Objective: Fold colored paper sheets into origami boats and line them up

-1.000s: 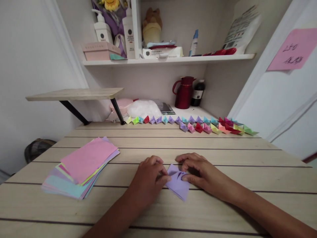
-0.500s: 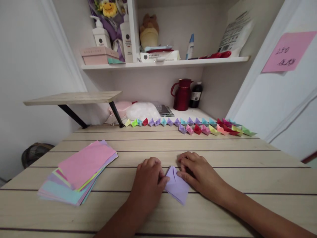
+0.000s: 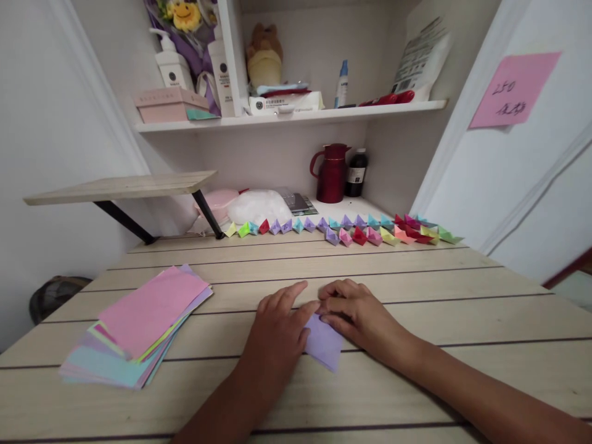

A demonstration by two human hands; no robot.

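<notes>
A folded piece of purple paper (image 3: 324,345) lies on the table between my two hands, its top point hidden under fingers. My left hand (image 3: 280,324) is at its left side with fingers spread; the thumb touches the paper's left edge and the forefinger reaches its tip. On the other side, my right hand (image 3: 354,311) is closed, thumb and forefinger pinching the upper part of the paper. The other fingers of that hand are curled.
Left on the table (image 3: 231,382) is a stack of coloured paper sheets (image 3: 155,308). Several folded paper boats (image 3: 359,235) line the back edge. A small raised shelf (image 3: 120,185) stands at the back left. Behind are a red jug (image 3: 331,176) and a dark bottle (image 3: 356,172).
My left fingers have spread and reached up to the paper's tip. My right fingers have closed over its top, covering the fold. The camera view has shifted slightly.
</notes>
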